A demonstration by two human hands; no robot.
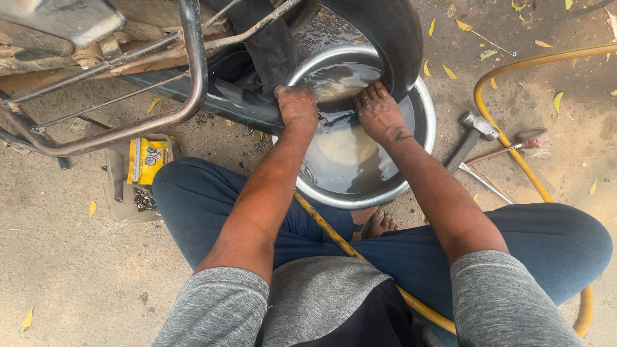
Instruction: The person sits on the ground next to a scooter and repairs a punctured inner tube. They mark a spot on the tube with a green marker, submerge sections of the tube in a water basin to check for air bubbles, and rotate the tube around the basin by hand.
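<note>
A black rubber inner tube (257,110) runs across a round metal basin (425,122) filled with murky water. My left hand (297,106) presses the tube down at the basin's left rim. My right hand (378,110) grips the tube's wet section over the water, beside a black tyre (392,32) that stands at the basin's far edge. Both hands are dirty and closed around the tube. Part of the tube between my hands dips under the water.
A metal vehicle frame (193,71) looms at upper left. A small tray with a yellow packet (146,159) and bolts sits left of my knee. A hammer (474,132), metal rods and a yellow hose (508,148) lie right. Fallen leaves dot the ground.
</note>
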